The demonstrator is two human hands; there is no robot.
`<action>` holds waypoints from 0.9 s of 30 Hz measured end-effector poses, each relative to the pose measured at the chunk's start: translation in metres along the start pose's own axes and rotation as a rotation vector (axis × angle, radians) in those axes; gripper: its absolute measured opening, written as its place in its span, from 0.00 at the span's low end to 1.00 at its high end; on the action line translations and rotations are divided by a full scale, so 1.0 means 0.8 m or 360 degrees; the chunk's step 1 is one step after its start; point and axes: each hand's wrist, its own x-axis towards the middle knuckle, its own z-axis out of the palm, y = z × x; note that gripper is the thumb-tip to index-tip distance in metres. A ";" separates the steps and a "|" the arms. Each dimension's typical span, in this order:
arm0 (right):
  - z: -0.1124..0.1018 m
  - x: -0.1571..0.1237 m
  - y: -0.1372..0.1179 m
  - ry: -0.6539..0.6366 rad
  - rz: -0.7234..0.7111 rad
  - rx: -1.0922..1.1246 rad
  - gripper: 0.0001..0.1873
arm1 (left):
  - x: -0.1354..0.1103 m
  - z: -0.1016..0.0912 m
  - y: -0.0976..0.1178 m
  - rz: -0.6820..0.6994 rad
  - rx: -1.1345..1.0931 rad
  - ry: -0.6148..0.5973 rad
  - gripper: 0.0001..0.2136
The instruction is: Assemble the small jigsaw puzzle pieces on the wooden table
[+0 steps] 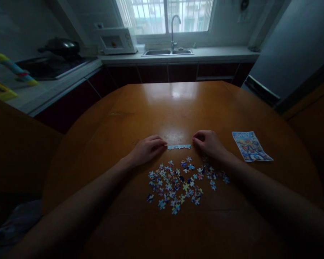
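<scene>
A short joined strip of jigsaw pieces lies flat on the round wooden table. My left hand rests on the table with its fingertips against the strip's left end. My right hand has its fingers curled, touching the strip's right end. Several loose coloured jigsaw pieces are scattered just in front of the strip, between my forearms.
A printed puzzle picture sheet lies on the table to the right. Behind the table runs a kitchen counter with a sink and tap, a microwave and a wok on a stove. A grey fridge stands at the right.
</scene>
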 end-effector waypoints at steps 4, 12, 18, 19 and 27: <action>0.004 -0.006 0.001 -0.0066 -0.0136 -0.0128 0.05 | 0.001 0.000 -0.003 0.0043 -0.0057 0.0029 0.09; 0.002 -0.008 0.001 -0.0233 -0.0268 -0.0118 0.05 | 0.001 -0.007 0.003 0.0181 -0.0100 -0.0077 0.08; -0.001 -0.005 0.009 -0.0314 -0.0340 -0.0055 0.05 | 0.001 -0.005 -0.004 0.0197 -0.0057 -0.0098 0.09; -0.001 -0.005 0.010 -0.0321 -0.0347 -0.0054 0.05 | 0.001 -0.004 -0.004 0.0199 -0.0051 -0.0094 0.09; 0.004 -0.001 0.015 -0.0269 -0.0283 -0.0072 0.05 | 0.002 -0.002 -0.002 0.0203 -0.0016 -0.0061 0.09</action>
